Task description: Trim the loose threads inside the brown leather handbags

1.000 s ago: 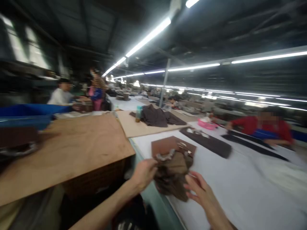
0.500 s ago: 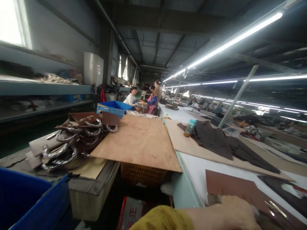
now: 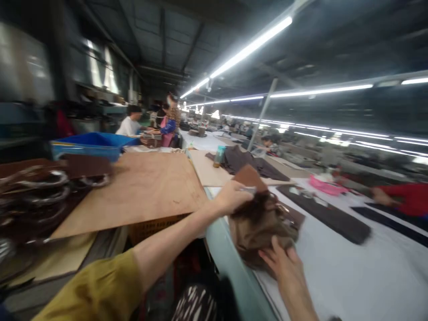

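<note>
A brown handbag (image 3: 257,227) with loose olive-brown lining fabric stands tilted at the near edge of the white-topped table. My left hand (image 3: 232,196) is closed on its upper edge, beside a stiff brown flap; a whitish shiny bit shows at the fingers. Against the lower lining lies my right hand (image 3: 284,263), fingers stretched and apart. Metal fittings glint on the bag's right side, blurred. Further left, several brown bags (image 3: 36,196) with plastic-wrapped handles are piled together.
A plywood board (image 3: 150,187) bridges the gap left of the table. Behind it stands a blue bin (image 3: 96,142). Dark fabric pieces (image 3: 324,214) and a teal-capped bottle (image 3: 219,157) lie or stand on the tables. A co-worker's red sleeve (image 3: 408,198) reaches in at right.
My view has turned right. My left hand has raised the bag's edge from the table, and my right hand has come into view against the lining.
</note>
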Available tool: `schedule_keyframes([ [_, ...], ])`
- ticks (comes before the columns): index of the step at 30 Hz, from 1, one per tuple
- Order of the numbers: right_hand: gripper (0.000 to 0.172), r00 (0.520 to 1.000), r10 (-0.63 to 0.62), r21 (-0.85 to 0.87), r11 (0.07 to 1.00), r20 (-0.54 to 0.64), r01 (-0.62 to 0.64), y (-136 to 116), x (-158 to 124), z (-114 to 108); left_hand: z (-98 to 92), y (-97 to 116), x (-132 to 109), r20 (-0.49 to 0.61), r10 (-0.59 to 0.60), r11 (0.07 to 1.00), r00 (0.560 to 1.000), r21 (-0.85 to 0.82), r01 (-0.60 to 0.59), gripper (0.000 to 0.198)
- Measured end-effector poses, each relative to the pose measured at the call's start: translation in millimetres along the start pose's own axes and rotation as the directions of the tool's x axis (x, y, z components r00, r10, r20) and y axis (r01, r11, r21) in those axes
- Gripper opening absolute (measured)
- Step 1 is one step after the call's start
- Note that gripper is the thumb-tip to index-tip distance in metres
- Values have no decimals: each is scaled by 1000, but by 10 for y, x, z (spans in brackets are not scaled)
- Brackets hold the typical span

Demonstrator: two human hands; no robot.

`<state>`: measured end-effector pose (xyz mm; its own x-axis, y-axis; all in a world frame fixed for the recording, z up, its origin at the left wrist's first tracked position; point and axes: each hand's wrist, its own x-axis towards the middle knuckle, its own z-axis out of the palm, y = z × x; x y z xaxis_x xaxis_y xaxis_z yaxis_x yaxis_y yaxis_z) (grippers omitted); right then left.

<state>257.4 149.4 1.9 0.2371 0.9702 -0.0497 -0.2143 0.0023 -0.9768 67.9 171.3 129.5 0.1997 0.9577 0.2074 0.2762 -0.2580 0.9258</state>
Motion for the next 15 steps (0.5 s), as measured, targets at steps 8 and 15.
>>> schedule_keyframes([
  [8, 37, 910, -354, -237, 885, 214, 400, 21, -691, 401, -197, -166, -833, 159, -24, 881, 987, -464, 96, 35],
  [15, 25, 691, -595, -700, 280, 411, 657, 269, -882, 512, -113, 24, -1647, 138, -164, 944, 977, -265, 196, 31],
])
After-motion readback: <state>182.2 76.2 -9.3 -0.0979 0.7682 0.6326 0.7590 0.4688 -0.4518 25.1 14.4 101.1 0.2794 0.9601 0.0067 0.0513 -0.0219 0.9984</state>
